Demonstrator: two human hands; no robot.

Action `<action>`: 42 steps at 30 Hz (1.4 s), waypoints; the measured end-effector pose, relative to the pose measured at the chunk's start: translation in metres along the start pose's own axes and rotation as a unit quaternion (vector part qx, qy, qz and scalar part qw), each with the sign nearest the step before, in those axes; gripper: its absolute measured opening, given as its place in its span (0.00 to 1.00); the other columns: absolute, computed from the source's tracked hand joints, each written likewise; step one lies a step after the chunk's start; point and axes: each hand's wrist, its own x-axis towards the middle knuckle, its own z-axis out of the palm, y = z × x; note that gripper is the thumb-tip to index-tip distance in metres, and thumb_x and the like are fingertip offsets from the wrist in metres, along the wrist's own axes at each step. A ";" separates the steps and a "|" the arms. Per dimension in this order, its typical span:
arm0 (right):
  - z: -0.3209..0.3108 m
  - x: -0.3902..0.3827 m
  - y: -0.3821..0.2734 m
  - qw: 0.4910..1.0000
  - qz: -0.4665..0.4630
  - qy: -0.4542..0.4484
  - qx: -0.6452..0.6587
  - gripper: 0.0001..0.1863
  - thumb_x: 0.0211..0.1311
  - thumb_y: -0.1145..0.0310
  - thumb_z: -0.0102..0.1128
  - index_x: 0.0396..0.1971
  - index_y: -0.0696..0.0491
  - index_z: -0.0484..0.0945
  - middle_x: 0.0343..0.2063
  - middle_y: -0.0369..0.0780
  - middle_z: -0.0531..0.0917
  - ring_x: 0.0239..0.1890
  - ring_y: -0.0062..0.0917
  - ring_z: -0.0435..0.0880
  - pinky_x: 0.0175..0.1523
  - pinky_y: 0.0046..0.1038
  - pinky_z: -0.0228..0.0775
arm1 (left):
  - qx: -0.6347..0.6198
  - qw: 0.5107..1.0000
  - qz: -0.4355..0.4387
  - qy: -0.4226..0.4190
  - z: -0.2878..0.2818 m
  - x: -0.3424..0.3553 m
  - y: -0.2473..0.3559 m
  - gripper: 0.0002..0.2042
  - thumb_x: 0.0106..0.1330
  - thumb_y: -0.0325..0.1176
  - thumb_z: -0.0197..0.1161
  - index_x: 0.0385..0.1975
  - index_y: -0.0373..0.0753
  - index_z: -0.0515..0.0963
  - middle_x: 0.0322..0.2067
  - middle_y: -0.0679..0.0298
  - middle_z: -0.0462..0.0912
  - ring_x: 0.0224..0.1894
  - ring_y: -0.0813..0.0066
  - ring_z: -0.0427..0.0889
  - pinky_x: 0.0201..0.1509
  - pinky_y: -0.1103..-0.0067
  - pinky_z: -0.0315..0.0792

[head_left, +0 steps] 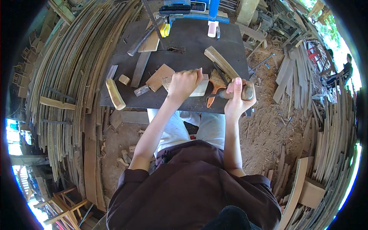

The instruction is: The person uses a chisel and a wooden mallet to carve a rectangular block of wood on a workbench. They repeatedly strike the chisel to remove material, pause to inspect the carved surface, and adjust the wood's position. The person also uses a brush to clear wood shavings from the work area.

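Note:
My left hand [183, 85] is closed in a fist over a pale wooden block [201, 87] near the front edge of the dark table. The block shows on both sides of the fist; the fingers' undersides are hidden. To the right, my right hand [238, 100] wraps round a thick, rounded wooden handle [248, 92], thumb up. What the handle belongs to is partly hidden. Between the hands lies a flat tool with an orange handle [210, 101]. A square-edged wooden bar [221, 62] lies just beyond my right hand.
On the dark table [191, 36] lie a brown wood block [160, 76], a curved pale piece [115, 94], a hammer-like tool [142, 40] and a yellow object [165, 30]. A blue metal frame [199, 17] stands at the far edge. Stacked planks [82, 57] line both sides.

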 end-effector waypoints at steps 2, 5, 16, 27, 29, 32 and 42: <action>0.001 0.004 0.002 0.999 0.010 -0.005 0.032 0.12 0.60 0.73 0.61 0.21 0.57 0.69 0.13 0.34 0.72 0.16 0.14 0.69 0.23 0.18 0.58 | -0.005 1.000 0.002 -0.007 0.000 0.001 0.001 0.17 0.66 0.39 0.53 0.15 0.39 0.75 0.15 0.62 0.78 0.16 0.65 0.79 0.19 0.72 0.72; 0.009 0.020 -0.005 0.999 0.037 -0.008 0.039 0.12 0.59 0.74 0.62 0.19 0.57 0.70 0.13 0.33 0.72 0.16 0.13 0.68 0.23 0.18 0.57 | 0.001 1.000 0.006 -0.019 -0.001 0.002 -0.001 0.17 0.66 0.39 0.53 0.16 0.39 0.76 0.16 0.61 0.78 0.17 0.64 0.79 0.19 0.72 0.73; 0.007 0.010 0.018 0.995 0.071 -0.026 0.060 0.12 0.58 0.77 0.60 0.18 0.57 0.70 0.14 0.36 0.72 0.15 0.17 0.67 0.22 0.21 0.57 | 0.020 0.999 0.031 0.007 0.003 0.003 -0.003 0.17 0.66 0.39 0.52 0.14 0.43 0.72 0.13 0.65 0.76 0.15 0.69 0.78 0.18 0.76 0.71; 0.003 0.006 0.015 0.997 0.012 -0.049 0.060 0.07 0.55 0.80 0.59 0.21 0.62 0.71 0.15 0.38 0.73 0.14 0.17 0.66 0.20 0.22 0.59 | 0.032 0.999 0.028 -0.006 0.003 0.001 -0.002 0.17 0.67 0.40 0.51 0.15 0.43 0.72 0.13 0.66 0.76 0.15 0.71 0.78 0.18 0.75 0.71; 0.003 0.006 0.021 0.997 0.023 -0.048 0.060 0.08 0.56 0.78 0.60 0.20 0.60 0.72 0.16 0.38 0.74 0.15 0.17 0.69 0.21 0.20 0.59 | 0.026 0.999 0.028 -0.009 0.004 0.001 -0.002 0.17 0.67 0.40 0.51 0.15 0.43 0.72 0.14 0.65 0.76 0.15 0.70 0.78 0.18 0.75 0.71; -0.001 0.005 0.032 0.997 0.031 -0.043 0.048 0.08 0.56 0.77 0.61 0.20 0.60 0.72 0.15 0.37 0.74 0.15 0.16 0.70 0.21 0.20 0.59 | 0.020 0.999 0.030 -0.008 0.004 0.001 -0.001 0.17 0.67 0.40 0.51 0.16 0.43 0.73 0.14 0.65 0.77 0.16 0.70 0.79 0.18 0.75 0.71; 0.000 0.007 0.029 0.995 0.037 -0.028 0.083 0.07 0.57 0.78 0.60 0.22 0.61 0.72 0.15 0.37 0.73 0.15 0.17 0.68 0.20 0.21 0.59 | 0.022 0.999 0.029 -0.002 0.004 0.002 -0.003 0.16 0.66 0.39 0.52 0.15 0.43 0.73 0.14 0.65 0.77 0.16 0.70 0.79 0.18 0.75 0.71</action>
